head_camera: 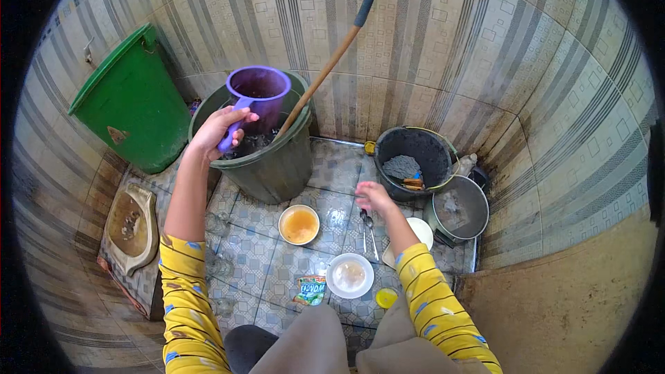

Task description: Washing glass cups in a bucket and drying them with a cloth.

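Note:
My left hand [218, 132] grips a purple plastic water dipper [262, 109] by its handle. The dipper is upright over a large dark green tub [265, 179], which has water in it. My right hand [375, 198] holds nothing; its fingers are apart and slightly curled, near the upper ends of metal spoons [370, 236] on the tiled floor. A bowl of orange-brown liquid [299, 225] stands left of the spoons. Closer to my knees are a white bowl [332, 276] with cloudy liquid, a printed detergent sachet [310, 290] and a small round yellow object [386, 298].
Wet glasses [221, 265] line the floor at left, beside a raised squat toilet [150, 223]. A green bin [140, 109] leans behind. White dishes [422, 234] lie partly under my right forearm. A black bucket [382, 158] and metal pot [435, 213] stand at right. A hose [324, 75] enters the tub.

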`<move>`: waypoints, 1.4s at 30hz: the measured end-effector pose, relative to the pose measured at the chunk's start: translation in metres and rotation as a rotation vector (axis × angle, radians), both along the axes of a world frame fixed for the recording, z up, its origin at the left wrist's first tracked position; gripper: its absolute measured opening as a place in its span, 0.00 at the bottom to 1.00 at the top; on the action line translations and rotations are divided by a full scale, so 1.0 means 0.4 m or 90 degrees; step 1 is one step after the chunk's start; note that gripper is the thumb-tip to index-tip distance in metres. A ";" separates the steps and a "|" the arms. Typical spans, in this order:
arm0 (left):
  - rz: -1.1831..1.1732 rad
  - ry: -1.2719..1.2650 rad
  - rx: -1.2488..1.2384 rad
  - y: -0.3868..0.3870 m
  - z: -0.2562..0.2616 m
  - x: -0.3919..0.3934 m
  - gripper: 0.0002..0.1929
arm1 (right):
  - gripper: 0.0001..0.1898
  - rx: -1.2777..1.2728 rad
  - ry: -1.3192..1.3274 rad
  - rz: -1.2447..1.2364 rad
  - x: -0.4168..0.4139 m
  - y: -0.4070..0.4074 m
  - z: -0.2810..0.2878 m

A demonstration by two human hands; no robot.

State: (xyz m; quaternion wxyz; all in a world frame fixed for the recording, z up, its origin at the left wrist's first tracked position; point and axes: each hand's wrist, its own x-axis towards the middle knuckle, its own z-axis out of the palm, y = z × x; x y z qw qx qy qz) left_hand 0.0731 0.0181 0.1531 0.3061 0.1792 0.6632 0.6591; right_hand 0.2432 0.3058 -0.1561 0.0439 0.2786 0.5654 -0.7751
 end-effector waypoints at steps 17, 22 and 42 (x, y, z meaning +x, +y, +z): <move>-0.276 0.450 -0.364 0.256 -0.359 0.482 0.21 | 0.10 -0.372 0.095 -0.332 0.056 0.133 -0.159; -0.271 0.537 -0.382 0.270 -0.404 0.495 0.20 | 0.06 -0.386 0.073 -0.204 0.039 0.116 -0.216; -0.283 0.557 -0.409 0.251 -0.380 0.513 0.18 | 0.10 -0.434 0.093 -0.211 0.002 0.087 -0.338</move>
